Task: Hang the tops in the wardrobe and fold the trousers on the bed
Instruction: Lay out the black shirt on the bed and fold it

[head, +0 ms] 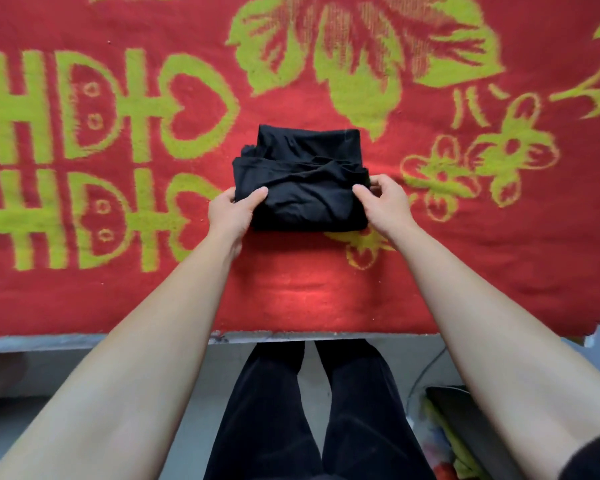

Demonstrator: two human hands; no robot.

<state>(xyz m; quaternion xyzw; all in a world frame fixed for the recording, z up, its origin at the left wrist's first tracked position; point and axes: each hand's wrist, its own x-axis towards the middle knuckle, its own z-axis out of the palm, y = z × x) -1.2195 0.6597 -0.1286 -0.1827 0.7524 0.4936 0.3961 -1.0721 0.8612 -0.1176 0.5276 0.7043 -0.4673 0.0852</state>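
Bare forearms (160,358) reach forward from the bottom of the view, above the person's black-clad legs (309,410) and across the grey bed edge (84,341). Well to the left of the grip, large green characters (84,109) are woven into the red bedspread (291,289). The left hand (234,211) grips the near left corner of the folded trousers (302,174), thumb on top and fingers hidden round the side. These trousers are a black, squarish bundle of several layers, lying flat on the bedspread between the two hands and well in from the bed edge. The right hand (383,202) pinches the near right corner, thumb on top and fingers curled at the edge. Just right of that grip are green flowers (499,157). Nearer the camera on that side, a pale cable (426,368) runs down to the floor.
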